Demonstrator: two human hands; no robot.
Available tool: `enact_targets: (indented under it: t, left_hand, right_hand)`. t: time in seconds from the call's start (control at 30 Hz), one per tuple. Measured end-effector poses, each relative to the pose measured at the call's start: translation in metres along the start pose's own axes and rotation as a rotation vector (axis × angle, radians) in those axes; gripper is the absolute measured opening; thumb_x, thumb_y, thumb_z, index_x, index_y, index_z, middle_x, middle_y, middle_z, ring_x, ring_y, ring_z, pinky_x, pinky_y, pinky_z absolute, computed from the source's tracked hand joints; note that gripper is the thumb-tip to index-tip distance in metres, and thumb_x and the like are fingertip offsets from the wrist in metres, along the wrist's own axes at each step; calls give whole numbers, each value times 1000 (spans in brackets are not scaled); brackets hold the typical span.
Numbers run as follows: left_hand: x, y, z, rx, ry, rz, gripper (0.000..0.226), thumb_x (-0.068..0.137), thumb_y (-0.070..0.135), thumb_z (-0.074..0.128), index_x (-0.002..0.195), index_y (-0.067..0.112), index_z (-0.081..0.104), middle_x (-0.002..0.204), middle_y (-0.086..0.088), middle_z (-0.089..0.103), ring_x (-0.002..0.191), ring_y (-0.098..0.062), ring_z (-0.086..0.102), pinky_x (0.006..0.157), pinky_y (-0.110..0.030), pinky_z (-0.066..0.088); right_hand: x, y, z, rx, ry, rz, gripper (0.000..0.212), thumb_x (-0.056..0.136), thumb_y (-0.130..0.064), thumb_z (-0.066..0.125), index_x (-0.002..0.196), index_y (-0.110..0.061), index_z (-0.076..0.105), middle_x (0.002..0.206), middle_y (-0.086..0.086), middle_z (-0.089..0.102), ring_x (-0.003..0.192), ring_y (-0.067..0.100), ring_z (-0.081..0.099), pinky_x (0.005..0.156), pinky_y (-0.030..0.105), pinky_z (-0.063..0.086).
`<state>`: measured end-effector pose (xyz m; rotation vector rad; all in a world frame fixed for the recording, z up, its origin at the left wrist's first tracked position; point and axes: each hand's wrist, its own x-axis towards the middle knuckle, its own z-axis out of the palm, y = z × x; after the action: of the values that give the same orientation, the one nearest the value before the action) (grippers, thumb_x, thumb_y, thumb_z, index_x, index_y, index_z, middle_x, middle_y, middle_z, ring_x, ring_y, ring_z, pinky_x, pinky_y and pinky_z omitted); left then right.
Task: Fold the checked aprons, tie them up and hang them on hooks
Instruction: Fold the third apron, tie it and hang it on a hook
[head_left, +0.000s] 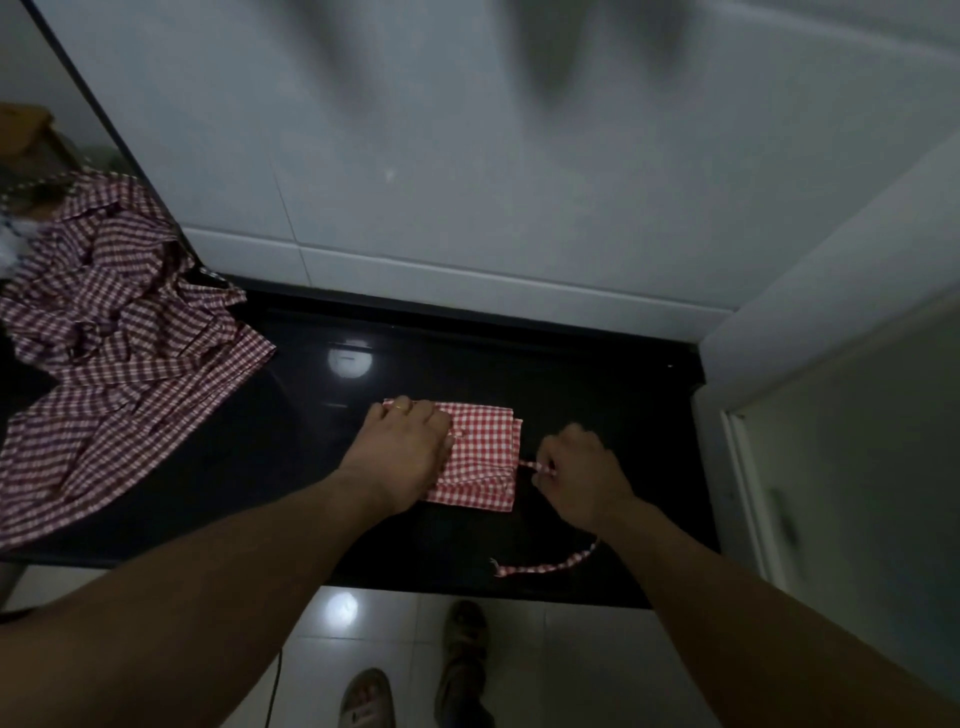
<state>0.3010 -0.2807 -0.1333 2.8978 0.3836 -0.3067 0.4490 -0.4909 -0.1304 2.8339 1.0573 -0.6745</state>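
Sandalled feet (465, 649) stand right under the black counter's (291, 447) front edge. Left hand (400, 452) presses flat on the folded apron (485, 447) mid-counter, and right hand (576, 478) pinches its strap (545, 565), whose tail trails by the front edge. There's bare counter up to the crumpled apron pile (114, 338) on the left, with walls right behind and to the right.

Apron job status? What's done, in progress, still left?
Done: one apron is folded into a small square on the black counter. In hand: the left hand presses it down while the right hand pinches its strap, not tied yet. Left: the heap of unfolded checked aprons at the counter's left end, then hanging; no hooks in view.
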Motion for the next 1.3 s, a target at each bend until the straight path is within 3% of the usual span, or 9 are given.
enact_targets:
  t: [0.1, 0.23, 0.43, 0.6, 0.8, 0.97, 1.1, 1.17, 1.3]
  left_hand:
    - [3, 7, -1, 46, -40, -42, 54, 103, 64, 26, 132, 24, 47, 139, -5, 52, 129, -27, 47, 112, -50, 36]
    - [7, 9, -3, 53, -71, -42, 61, 100, 69, 31, 138, 23, 45, 143, -6, 50, 133, -28, 45, 114, -52, 35]
    - [8, 5, -2, 39, -59, -37, 65, 98, 72, 34, 139, 23, 45, 143, -6, 50, 132, -28, 45, 110, -51, 35]
    - [7, 3, -4, -57, -106, -73, 98, 72, 98, 42, 140, 28, 47, 139, -1, 50, 130, -26, 44, 112, -53, 31]
    - [5, 14, -10, -246, -93, -181, 92, 81, 99, 20, 130, 30, 56, 133, -3, 57, 128, -29, 48, 110, -53, 32]
    - [11, 22, -4, -462, -17, -348, 66, 102, 63, 16, 151, 30, 47, 150, -2, 52, 135, -26, 44, 113, -53, 29]
    - [14, 22, 0, -436, -26, -382, 62, 105, 52, 12, 128, 26, 64, 134, -9, 63, 127, -28, 49, 105, -50, 32]
    - [12, 22, -5, -451, -23, -379, 60, 108, 51, 13, 123, 25, 66, 123, -13, 65, 122, -30, 50, 102, -49, 32]
    - [12, 20, -5, -429, -49, -346, 59, 110, 51, 13, 126, 24, 63, 121, -12, 65, 121, -30, 50, 101, -49, 34]
  right_hand:
    - [-1, 8, -9, 313, -137, 9, 15, 101, -32, 62, 92, -20, 63, 94, 0, 66, 92, 20, 64, 87, 39, 54]
    - [-14, 10, -51, 955, -305, 150, 10, 104, -8, 53, 109, -7, 61, 70, 9, 69, 56, 17, 63, 57, 32, 56]
    - [3, -21, -117, 1345, -591, -49, 25, 100, 1, 41, 112, -1, 62, 99, 18, 75, 81, 25, 74, 64, 27, 59]
    - [29, -52, -125, 865, -426, -168, 8, 100, -8, 62, 105, -4, 67, 93, 14, 77, 82, 22, 74, 66, 28, 59]
    - [52, -93, -114, 374, -107, -182, 51, 101, -55, 53, 78, -19, 81, 76, -6, 75, 75, 11, 69, 78, 31, 53]
    - [44, -137, -105, 199, -240, -427, 38, 101, -44, 59, 65, -31, 68, 72, -10, 67, 73, 6, 64, 75, 30, 52]
    - [37, -121, -93, 810, -87, -210, 21, 102, -23, 56, 102, -13, 75, 93, 0, 74, 85, 12, 68, 83, 31, 53]
    - [33, -95, -82, 668, 50, -144, 15, 99, -14, 57, 104, -9, 70, 99, 3, 71, 90, 16, 66, 87, 34, 52]
    - [18, -70, -51, 308, -134, -236, 14, 98, -17, 61, 99, -17, 75, 105, 1, 73, 98, 17, 66, 94, 31, 49]
